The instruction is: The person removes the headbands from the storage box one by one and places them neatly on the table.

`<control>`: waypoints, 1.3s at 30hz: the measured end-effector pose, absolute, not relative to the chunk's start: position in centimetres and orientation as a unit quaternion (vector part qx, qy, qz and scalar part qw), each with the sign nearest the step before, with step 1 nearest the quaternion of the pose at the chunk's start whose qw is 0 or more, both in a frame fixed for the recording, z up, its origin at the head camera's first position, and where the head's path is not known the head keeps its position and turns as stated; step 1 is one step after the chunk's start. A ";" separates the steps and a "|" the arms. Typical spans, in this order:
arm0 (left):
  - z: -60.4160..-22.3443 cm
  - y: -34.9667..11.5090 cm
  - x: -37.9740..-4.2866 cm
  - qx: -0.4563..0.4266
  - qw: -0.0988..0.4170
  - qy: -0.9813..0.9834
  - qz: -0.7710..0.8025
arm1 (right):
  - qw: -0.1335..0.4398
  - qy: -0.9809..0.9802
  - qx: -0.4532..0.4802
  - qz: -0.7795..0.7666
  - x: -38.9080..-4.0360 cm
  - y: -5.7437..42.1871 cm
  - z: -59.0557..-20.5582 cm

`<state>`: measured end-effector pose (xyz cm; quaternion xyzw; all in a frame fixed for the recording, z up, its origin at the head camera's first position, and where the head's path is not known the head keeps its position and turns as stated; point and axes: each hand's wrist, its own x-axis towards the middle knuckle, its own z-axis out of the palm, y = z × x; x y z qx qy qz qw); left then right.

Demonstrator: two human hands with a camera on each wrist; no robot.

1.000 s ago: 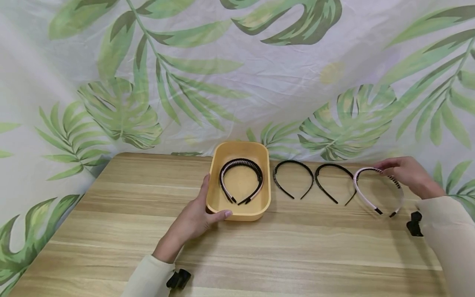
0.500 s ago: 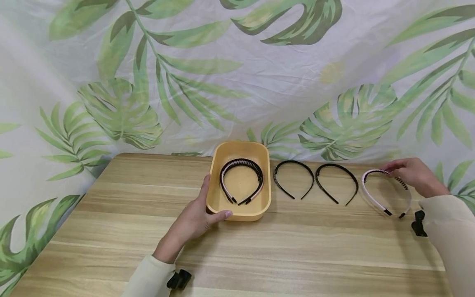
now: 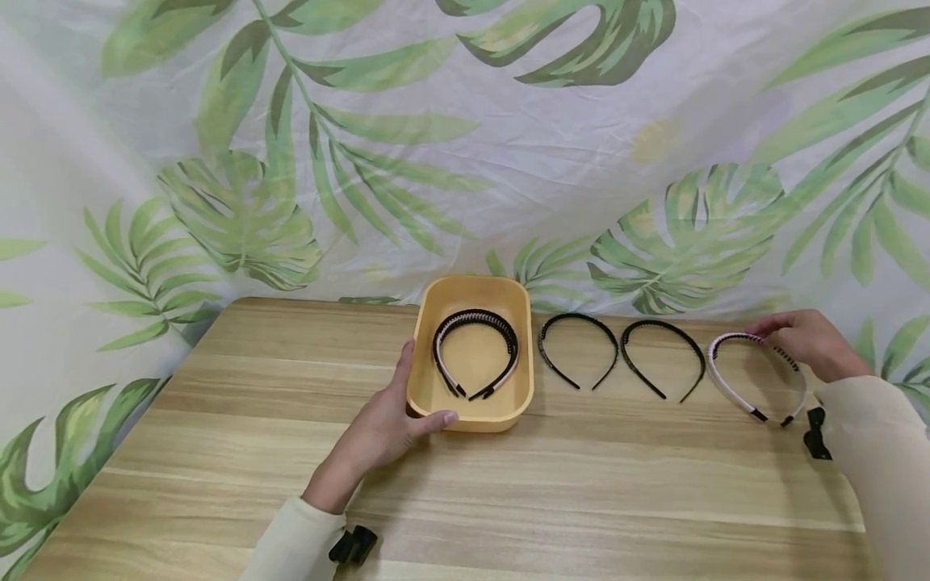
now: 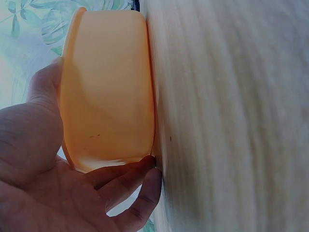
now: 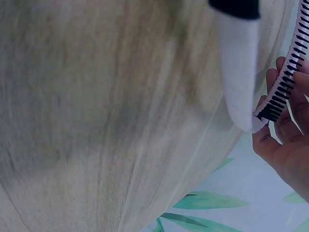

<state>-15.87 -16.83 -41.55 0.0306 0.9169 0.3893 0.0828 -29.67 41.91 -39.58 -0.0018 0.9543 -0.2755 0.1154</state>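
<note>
My left hand (image 3: 381,424) grips the near left corner of a yellow plastic bin (image 3: 525,387), thumb over the front rim and fingers along its side. In the left wrist view the bin's wall (image 4: 108,87) fills the space beside the palm. Inside the bin lie several nested headbands (image 3: 475,317), black and pale pink. At the right, my right hand (image 3: 806,343) pinches the top of a pale pink headband (image 3: 726,390) with black tips. The right wrist view shows black comb teeth along the inner side of this headband (image 5: 285,82), between fingers and thumb.
Two black headbands, one (image 3: 579,317) beside the bin and another (image 3: 661,324) to its right, lie in a row on the wooden table (image 3: 581,500). A leaf-patterned cloth (image 3: 407,186) hangs right behind the table's back edge.
The right hand has moved the pink headband a little to the right, away from the neighbouring black headband it overlapped in view. My left hand stays on the bin.
</note>
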 end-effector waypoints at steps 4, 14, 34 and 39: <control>-41.5 -16.8 -15.9 0.029 0.083 0.917 0.389 | 0.113 0.955 0.001 -0.273 -29.8 42.1 -39.8; -41.4 -16.7 -16.0 0.026 0.084 0.918 0.387 | 0.110 0.956 0.008 -0.271 -30.2 42.5 -40.3; -41.3 -16.7 -15.7 0.025 0.086 0.917 0.389 | 0.101 0.958 0.004 -0.269 -29.6 42.0 -40.6; -41.4 -16.7 -15.8 0.025 0.085 0.916 0.390 | 0.095 0.960 0.008 -0.262 -29.5 41.8 -40.7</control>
